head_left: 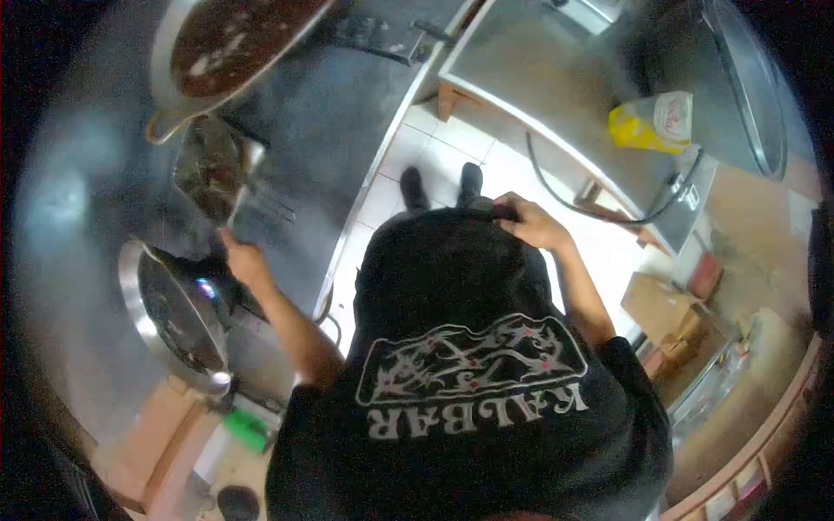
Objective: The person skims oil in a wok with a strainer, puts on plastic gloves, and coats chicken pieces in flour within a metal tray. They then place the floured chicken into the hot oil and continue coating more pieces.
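Observation:
On the left, my left hand [248,260] is closed at the lower end of a squarish metal pan [213,165] with a dark, shiny inside. The pan lies over the stove top between two round vessels. Above it is a large wok [161,74] holding dark brown liquid with pale foam. Below it, close to my left wrist, sits a steel wok [130,282] with a dark inside. My right hand [532,224] is at my waist, its fingers bent against the front edge of my black shirt [452,269].
A metal counter [539,61] runs along the upper right, with a yellow and white packet [656,123] and a dark hose [556,195]. Cardboard boxes [665,308] stand at lower right. A green object [247,429] lies lower left. White floor tiles [443,130] run between stove and counter.

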A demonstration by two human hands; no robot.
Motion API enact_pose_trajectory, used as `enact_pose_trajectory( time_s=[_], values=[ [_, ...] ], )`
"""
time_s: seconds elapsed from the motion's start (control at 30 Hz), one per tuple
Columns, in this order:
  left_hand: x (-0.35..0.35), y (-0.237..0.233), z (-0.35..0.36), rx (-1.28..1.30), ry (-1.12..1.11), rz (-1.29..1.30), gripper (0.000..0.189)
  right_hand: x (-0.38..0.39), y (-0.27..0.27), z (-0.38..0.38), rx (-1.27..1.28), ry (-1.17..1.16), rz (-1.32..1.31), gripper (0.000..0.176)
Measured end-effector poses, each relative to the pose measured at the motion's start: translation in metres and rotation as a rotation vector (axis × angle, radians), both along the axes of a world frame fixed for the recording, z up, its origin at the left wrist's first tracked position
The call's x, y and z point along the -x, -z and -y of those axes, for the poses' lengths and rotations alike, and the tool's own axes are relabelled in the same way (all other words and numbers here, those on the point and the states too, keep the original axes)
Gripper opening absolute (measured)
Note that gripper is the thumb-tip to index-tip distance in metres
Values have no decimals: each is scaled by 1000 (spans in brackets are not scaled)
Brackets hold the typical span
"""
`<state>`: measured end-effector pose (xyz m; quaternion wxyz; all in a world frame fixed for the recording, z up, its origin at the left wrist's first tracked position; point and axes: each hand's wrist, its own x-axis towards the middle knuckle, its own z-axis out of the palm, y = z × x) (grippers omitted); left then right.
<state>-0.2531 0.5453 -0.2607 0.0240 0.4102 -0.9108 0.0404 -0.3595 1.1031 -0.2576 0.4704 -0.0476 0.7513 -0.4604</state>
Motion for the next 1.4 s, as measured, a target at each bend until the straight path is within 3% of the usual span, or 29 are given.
enact_pose_trajectory(
  time_s=[0.03,0.1,0.17,0.2,0.3,0.33,0.37,0.43,0.53,0.67,0.77,0.83,0.9,0.93,1.07,1.1,1.17,1.27,1.3,1.37,1.4],
  values=[
    [1,2,1,-3,32,-20,57,1,-8,2,-74,-5,15,45],
    [3,0,4,-9,92,-63,58,-6,-12,2,-98,74,-236,44],
    [10,0,-2,-70,-17,-92,58,-3,-24,-1,-129,91,-461,48],
    [16,-1,-5,-98,-71,-110,58,3,-34,2,-116,215,-343,40],
    [22,3,1,-106,-7,2,57,13,-36,7,234,465,6,29],
    [20,9,8,-108,22,-46,57,14,-34,12,142,243,44,23],
    [17,17,20,-111,57,-93,57,9,-27,19,51,191,-156,26],
    [31,17,21,-97,62,-104,57,20,-50,19,-62,70,-121,30],
    [33,5,11,-59,-27,-55,55,27,-67,13,15,-86,-488,33],
    [47,-3,-21,-105,-85,-123,52,53,-92,3,58,-268,-150,37],
    [54,-1,-26,-117,-128,-111,51,66,-74,8,-54,-341,28,50],
    [51,4,-21,-135,-141,-120,51,82,-70,19,-176,-537,109,52],
    [52,7,-18,-181,-149,-170,52,67,-60,26,-165,-479,-31,52],
    [55,7,-22,-190,-162,-184,52,72,-62,30,-164,-473,37,50],
    [71,8,-51,-255,-239,-238,52,60,-52,24,-223,-53,-75,45],
    [77,13,-57,-277,-265,-248,52,66,-50,24,-310,-57,-136,50],
    [71,31,-55,-262,-225,-267,53,76,-60,22,-321,-116,-1,51],
    [77,43,-55,-247,-240,-286,54,76,-47,14,-137,-61,119,46],
    [81,49,-58,-247,-259,-292,54,72,-23,4,-296,-153,35,47],
    [83,42,-60,-210,-205,-309,53,70,16,-11,-149,-273,-14,44],
    [83,40,-64,-194,-179,-315,52,81,-8,-1,37,-349,42,46]
  ],
)
